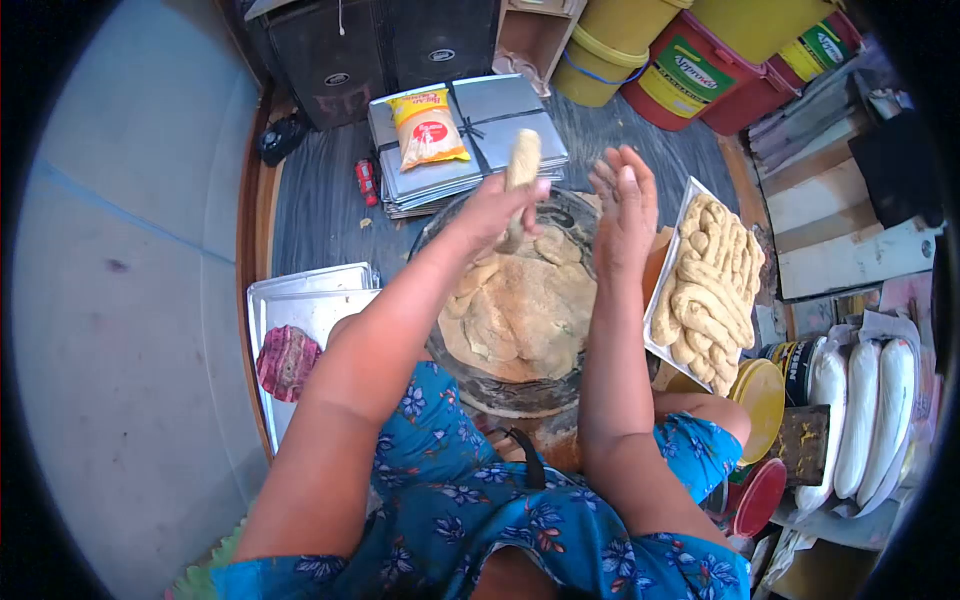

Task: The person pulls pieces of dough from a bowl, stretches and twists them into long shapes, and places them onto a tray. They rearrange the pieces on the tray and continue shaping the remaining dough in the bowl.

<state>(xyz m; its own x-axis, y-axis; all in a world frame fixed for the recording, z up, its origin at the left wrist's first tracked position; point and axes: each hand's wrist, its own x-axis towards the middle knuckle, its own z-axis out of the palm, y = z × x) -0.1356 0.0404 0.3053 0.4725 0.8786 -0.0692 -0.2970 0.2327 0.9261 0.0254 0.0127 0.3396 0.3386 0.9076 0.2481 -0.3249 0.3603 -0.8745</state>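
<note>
My left hand [503,208] is closed around a short, thick roll of dough [524,158], held upright above the far side of a wide dark basin [478,393]. To the right, my right hand [627,205] is raised with its palm turned inward and its fingers stretched out, holding nothing. A large floury mass of dough [520,310] fills the basin below both hands. Close by my right forearm, a metal tray [663,270] carries several twisted ropes of dough [710,295], laid side by side.
Stacked metal sheets [510,100] tied with black strips bear a yellow-and-white packet [428,128]. A red toy car [367,183] lies beside them. At left are metal trays [335,284] with a folded cloth [288,362]. Buckets [690,70] stand far right; white wrapped rolls [858,420] sit near right.
</note>
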